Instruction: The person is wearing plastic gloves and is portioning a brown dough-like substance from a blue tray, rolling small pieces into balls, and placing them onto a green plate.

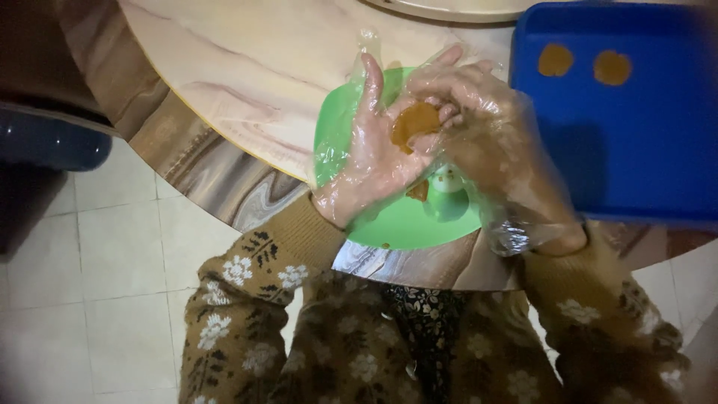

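Note:
My left hand [368, 157], in a clear plastic glove, lies palm up over a green plate [336, 127] at the table's edge. A flattened brown dough piece [413, 122] rests on its palm. My right hand [486, 127], also gloved, presses its fingers onto the dough from the right. A small brown scrap [419, 191] lies on the plate under the hands. Both sleeves are brown knit with white flowers.
A blue tray [636, 150] at the right holds two flat brown dough rounds [556, 60] near its far edge. The round marbled table [247, 75] ends just before my lap. A dark blue stool [45, 138] stands at left on the tiled floor.

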